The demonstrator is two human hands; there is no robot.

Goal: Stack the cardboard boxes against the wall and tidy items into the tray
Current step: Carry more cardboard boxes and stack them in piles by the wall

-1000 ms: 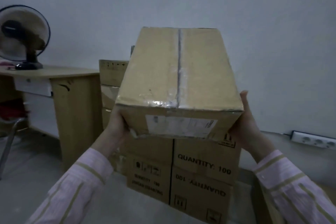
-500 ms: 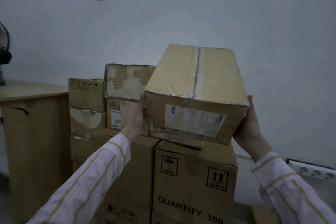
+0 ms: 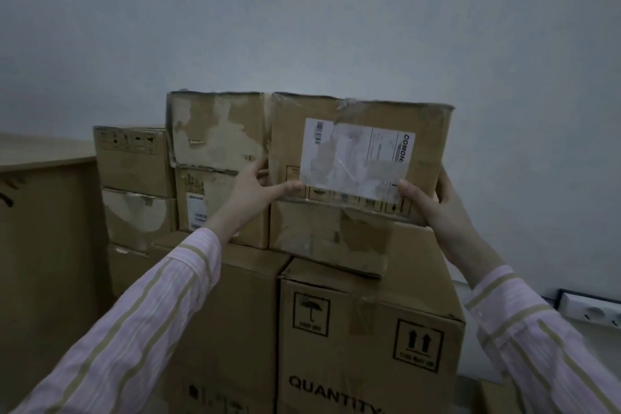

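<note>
A brown cardboard box with a white shipping label [image 3: 426, 148] sits high on the stack against the pale wall, on top of a worn taped box [image 3: 322, 242]. My left hand [image 3: 258, 190] holds its lower left corner, thumb on the front face. My right hand [image 3: 433, 205] grips its lower right corner, fingers round the side. Both arms wear striped pink sleeves. Below stand two big boxes, the right one [image 3: 363, 346] printed "QUANTITY". No tray is in view.
More stacked boxes stand to the left: a torn one [image 3: 215, 131] beside the held box and a lower pile [image 3: 134, 161]. A wooden desk [image 3: 40, 212] stands at far left. A white power strip [image 3: 591, 307] lies low on the right.
The labelled box went from carried in front of me, up and forward onto the stack beside the torn box. I stepped closer, and the fan and desk top slid out of view to the left.
</note>
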